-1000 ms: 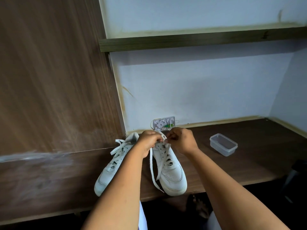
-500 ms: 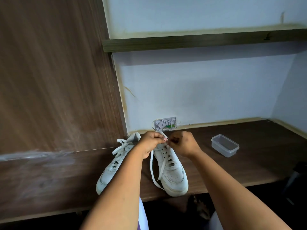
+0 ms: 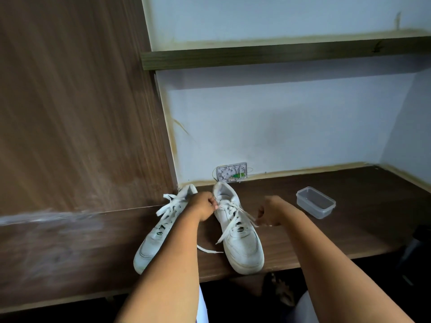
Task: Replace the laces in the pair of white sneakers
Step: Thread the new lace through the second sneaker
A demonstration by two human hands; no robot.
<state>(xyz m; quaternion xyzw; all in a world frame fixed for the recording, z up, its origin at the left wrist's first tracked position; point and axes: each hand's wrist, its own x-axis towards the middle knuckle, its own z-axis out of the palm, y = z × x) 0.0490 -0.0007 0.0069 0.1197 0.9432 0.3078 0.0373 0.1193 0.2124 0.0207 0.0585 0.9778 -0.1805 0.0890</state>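
Observation:
Two white sneakers stand on the dark wooden desk (image 3: 349, 229), toes toward me. The left sneaker (image 3: 161, 231) is partly hidden by my left forearm; its lace lies loose over the tongue. The right sneaker (image 3: 238, 231) has a white lace (image 3: 242, 214) stretched out to the right from its upper eyelets. My right hand (image 3: 271, 212) pinches that lace end, pulled away to the shoe's right. My left hand (image 3: 205, 207) pinches the lace at the shoe's left collar. Another lace end trails on the desk between the shoes.
A clear plastic container (image 3: 316, 202) without a lid sits on the desk to the right. A small white wall box (image 3: 232, 171) with green parts sits behind the shoes. A wooden panel stands at the left; a shelf (image 3: 279, 54) runs overhead.
My right hand has moved right and toward me, drawing the lace out of the right sneaker. Both hands were close together above the tongue before; the left hand stays at the collar.

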